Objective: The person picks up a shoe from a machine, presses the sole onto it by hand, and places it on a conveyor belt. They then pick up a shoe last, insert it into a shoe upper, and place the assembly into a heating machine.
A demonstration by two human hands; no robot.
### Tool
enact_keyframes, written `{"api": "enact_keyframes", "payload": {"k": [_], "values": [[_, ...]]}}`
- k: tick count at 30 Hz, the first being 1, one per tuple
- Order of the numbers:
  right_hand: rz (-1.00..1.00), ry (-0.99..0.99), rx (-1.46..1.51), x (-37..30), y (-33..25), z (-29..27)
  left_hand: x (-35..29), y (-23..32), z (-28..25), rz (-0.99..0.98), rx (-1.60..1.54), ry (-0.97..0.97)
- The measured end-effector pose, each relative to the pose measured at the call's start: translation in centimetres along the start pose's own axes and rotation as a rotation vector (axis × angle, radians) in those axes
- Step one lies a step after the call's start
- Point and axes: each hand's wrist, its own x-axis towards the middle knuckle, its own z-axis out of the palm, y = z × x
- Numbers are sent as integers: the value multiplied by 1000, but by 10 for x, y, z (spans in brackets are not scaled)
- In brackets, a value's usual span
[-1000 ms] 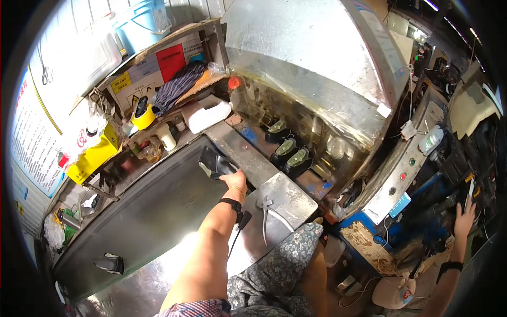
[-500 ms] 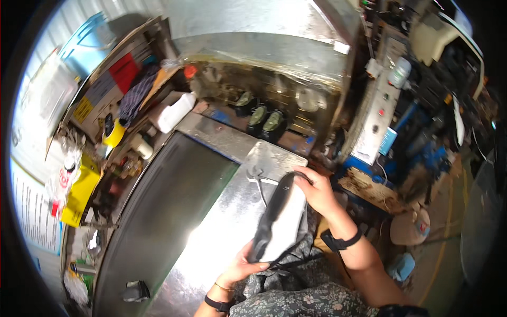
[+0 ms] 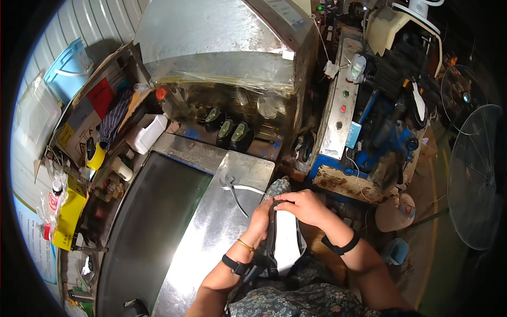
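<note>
Lying beside both hands' shoe: pliers.

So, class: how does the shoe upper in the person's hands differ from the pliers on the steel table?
The shoe upper is black with a white inside; the pliers are bare metal. The upper is held by the left hand and right hand; the pliers lie untouched, handles spread, on the table.

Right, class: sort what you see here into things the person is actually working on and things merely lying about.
In use:
left hand
right hand
black shoe upper with white inside, held by both

Lying about:
pliers on the steel bench
yellow tape roll
white tub
floor fan
</note>
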Motion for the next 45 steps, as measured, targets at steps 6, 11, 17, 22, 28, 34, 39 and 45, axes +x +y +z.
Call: {"api": "enact_keyframes", "payload": {"k": [6,11,17,22,28,34,39,45], "values": [[81,124,224,-19,23,27,-4,-9,-22,700,678,-327],[152,145,-93,-77,15,55,10,5,-31,489,681,-190],[394,121,1016,-83,54,51,-3,13,-29,233,212,-265],[908,-74,839,-79,59,80,-23,-15,-36,215,221,-120],[488,-107,97,-64,44,89,-7,-21,-45,271,228,-85],[254,3,-610,-49,43,85,4,-13,-35,191,263,-96],[859,-220,705,-79,52,61,-1,-13,-37,200,334,-170],[588,-236,-140,-117,34,75,-1,-8,-41,133,377,-207]]}}
